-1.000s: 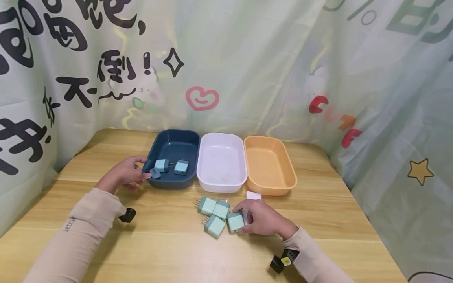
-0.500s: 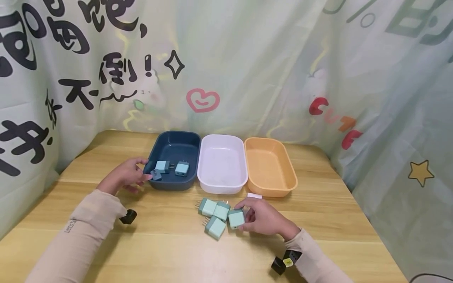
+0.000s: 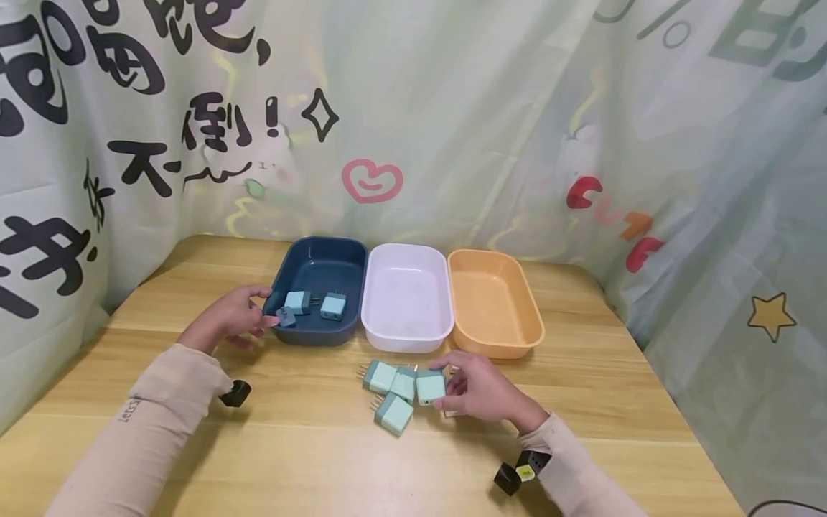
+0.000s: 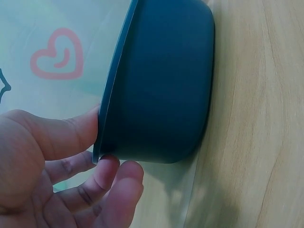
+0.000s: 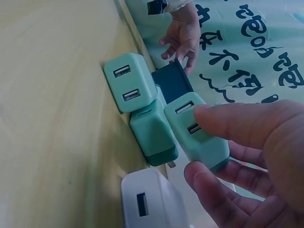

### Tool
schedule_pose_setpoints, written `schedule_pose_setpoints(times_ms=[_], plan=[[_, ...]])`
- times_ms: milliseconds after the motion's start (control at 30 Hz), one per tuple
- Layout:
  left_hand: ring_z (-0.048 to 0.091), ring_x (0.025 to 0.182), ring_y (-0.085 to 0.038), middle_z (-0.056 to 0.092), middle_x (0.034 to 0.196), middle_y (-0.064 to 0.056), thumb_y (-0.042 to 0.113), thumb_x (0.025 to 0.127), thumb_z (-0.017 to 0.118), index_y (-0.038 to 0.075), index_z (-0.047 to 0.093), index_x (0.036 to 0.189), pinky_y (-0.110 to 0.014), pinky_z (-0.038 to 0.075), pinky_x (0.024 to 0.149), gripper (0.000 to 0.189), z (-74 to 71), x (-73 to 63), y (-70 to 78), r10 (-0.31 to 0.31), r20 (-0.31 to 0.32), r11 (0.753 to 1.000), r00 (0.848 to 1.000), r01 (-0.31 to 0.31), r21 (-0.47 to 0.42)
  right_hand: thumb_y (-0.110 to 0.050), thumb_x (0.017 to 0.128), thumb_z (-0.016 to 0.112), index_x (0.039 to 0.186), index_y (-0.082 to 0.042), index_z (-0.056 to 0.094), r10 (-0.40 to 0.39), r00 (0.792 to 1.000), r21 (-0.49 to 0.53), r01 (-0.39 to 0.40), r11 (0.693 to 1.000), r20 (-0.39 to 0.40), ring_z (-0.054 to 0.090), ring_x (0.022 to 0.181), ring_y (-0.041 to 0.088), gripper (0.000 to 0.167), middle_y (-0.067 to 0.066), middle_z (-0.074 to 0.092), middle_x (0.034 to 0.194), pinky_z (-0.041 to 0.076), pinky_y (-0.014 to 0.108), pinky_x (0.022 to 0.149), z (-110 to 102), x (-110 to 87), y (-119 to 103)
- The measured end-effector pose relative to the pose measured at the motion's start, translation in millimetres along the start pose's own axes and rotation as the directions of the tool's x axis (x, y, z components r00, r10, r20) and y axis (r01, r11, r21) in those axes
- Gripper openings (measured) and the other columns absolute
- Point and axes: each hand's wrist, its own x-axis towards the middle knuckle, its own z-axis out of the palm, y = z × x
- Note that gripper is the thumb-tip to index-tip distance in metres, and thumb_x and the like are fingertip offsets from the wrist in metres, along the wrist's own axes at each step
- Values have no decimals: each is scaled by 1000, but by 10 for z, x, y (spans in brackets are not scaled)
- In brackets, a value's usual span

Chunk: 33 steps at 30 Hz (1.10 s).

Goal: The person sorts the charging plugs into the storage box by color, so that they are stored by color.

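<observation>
Right of the charger cluster (image 3: 393, 413): the right hand (image 3: 478, 388) pinches a mint-green USB charger (image 3: 431, 388), which has shifted toward the far side and looks lifted off the wooden tabletop (image 3: 310, 445).
Navy tray (image 3: 323, 336): the left hand (image 3: 234, 316) still pinches its left rim; two green chargers (image 3: 332, 306) lie inside.
Hands: well apart.
Picking up: seemingly just begun; this charger is outside the navy tray.

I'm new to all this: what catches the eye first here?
A blue tray, a white tray and an orange tray stand in a row toward the back of the table. In front, the right hand pinches a green charger beside three more chargers; the left hand holds the blue tray.
</observation>
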Motion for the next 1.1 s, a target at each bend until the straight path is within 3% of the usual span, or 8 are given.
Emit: schedule_pose_setpoints(times_ms=[300, 767, 1100], plan=[[57, 97, -36, 49, 111, -24, 12, 92, 67, 1, 20, 151, -41, 58, 66, 76, -2, 8, 0, -6, -4, 1000, 1000, 6, 2, -15, 78, 83, 122, -6, 61, 22, 1000, 3, -22, 1000, -14, 63, 71, 10, 50, 6, 63, 90, 55, 27, 66, -42, 63, -25], [58, 93, -31, 48, 114, -24, 12, 94, 65, 0, 19, 151, -41, 58, 66, 74, -2, -11, 21, 14, 9, 1000, 1000, -15, 3, -9, 76, 83, 121, -2, 62, -30, 996, -6, 30, 1000, -83, 63, 69, 9, 50, 8, 63, 91, 56, 27, 64, -130, 155, -38], [58, 96, -33, 47, 114, -24, 13, 93, 66, 0, 18, 152, -41, 58, 66, 76, 0, -11, 24, -2, 10, 1000, 1000, 2, -4, -8, 77, 82, 120, -1, 61, -12, 994, 1, 12, 1000, -111, 62, 69, 11, 49, 7, 62, 91, 56, 27, 65, -185, 224, -36]])
